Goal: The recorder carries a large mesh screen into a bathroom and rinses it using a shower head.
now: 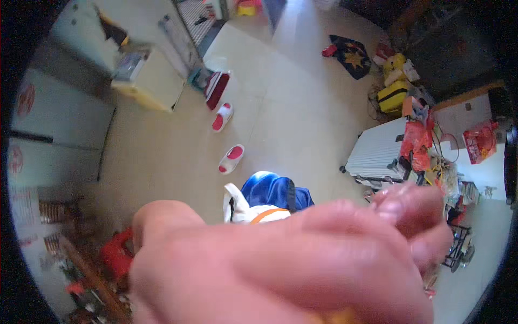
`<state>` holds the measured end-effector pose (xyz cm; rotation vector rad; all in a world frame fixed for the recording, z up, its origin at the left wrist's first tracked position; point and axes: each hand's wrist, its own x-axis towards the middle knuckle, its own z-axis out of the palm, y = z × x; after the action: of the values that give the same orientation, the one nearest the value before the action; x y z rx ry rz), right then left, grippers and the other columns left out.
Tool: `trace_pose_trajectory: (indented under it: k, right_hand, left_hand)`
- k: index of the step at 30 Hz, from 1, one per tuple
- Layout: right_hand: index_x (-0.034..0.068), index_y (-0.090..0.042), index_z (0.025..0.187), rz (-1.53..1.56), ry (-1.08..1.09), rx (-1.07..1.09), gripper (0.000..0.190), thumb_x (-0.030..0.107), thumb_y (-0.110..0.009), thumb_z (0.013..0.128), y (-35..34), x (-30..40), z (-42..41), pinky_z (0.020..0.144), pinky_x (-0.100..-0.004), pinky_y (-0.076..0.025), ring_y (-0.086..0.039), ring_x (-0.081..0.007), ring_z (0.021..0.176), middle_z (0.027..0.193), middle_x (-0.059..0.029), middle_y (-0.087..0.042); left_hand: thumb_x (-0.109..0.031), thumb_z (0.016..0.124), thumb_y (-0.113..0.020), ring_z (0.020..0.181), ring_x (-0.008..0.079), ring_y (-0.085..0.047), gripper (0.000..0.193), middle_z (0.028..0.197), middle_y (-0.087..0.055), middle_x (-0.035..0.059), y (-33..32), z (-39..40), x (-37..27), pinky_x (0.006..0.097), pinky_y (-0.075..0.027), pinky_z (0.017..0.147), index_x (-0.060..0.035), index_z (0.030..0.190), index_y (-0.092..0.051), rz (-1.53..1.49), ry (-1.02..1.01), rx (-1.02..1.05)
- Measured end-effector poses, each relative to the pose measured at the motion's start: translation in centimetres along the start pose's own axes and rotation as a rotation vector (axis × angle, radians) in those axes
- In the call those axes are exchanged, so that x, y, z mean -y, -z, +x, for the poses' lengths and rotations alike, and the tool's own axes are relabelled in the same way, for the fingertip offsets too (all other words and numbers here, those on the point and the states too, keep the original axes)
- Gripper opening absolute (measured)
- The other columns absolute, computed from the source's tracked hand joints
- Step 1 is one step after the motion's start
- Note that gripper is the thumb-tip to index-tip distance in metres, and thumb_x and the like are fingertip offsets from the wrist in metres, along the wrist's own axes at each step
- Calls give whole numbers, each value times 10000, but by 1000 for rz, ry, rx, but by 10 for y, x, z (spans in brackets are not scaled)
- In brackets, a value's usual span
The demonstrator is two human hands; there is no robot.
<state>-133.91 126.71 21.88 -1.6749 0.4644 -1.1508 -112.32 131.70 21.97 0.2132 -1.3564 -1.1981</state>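
Very close to the camera, what looks like my left hand fills the lower middle, blurred. Beyond its right end show bent fingers, apparently of my right hand, partly hidden and touching or overlapping it. What either hand holds cannot be told. A small blurred orange-yellow patch shows at the bottom edge, against the near hand. Behind the hands lie a shiny blue cloth with a dark strap and a white cloth with an orange band, perhaps clothing or a bag. Two white and red slippers lie on the tiled floor ahead.
To the right stands a ribbed pale suitcase beside red plastic bags; a yellow case is farther back. A dark patterned cloth or mat lies on the floor. At left are a pale cabinet and a fridge-like unit.
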Motion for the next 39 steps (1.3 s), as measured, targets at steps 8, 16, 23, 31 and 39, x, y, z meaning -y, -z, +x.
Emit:
trace_pose_trajectory:
  k: [8, 16, 23, 31, 39]
  right_hand:
    - [273, -668, 976, 117, 307, 24, 210, 405, -649, 814, 154, -94, 117, 844, -408, -371, -484, -226, 970, 1042, 23, -555]
    - [120, -587, 984, 81, 214, 218, 362, 453, -460, 922, 269, -228, 327, 833, -426, -368, -468, -271, 969, 1029, -133, -543]
    - [82, -626, 756, -25, 100, 113, 436, 509, -572, 827, 234, -312, 504, 754, -406, -457, -565, -285, 829, 817, -147, -625]
    - [47, -676, 946, 81, -7, 477, 212, 205, -598, 827, 229, -411, 665, 805, -376, -463, -580, -269, 907, 1001, -159, -616]
    - [11, -563, 1220, 679, 43, 1114, 302, 95, -501, 936, 194, -467, 840, 836, -348, -418, -509, -269, 952, 1110, -166, -508]
  left_hand:
    - [-316, 913, -530, 1218, 135, -426, 205, 1040, -679, -3, 106, 127, 69, 555, -59, 1122, -240, 1017, -690, -23, -177, -324]
    - [-159, 829, -652, 1026, 198, -500, 113, 897, -627, -3, 248, 267, 105, 478, -276, 1058, -190, 720, -659, 459, 18, -146]
    - [-220, 772, -699, 1114, 196, -459, 54, 944, -617, -18, 295, 341, 121, 442, -239, 1070, -236, 732, -666, 493, -69, -652]
    - [-239, 831, -661, 1213, 262, -392, 115, 1136, -553, 36, 476, 382, 115, 495, -101, 1135, -207, 940, -647, 510, -55, -191]
    - [-289, 687, -705, 1110, 310, -471, 300, 1004, -601, 144, 722, 509, 226, 486, -228, 1058, -41, 856, -699, 437, 3, -366]
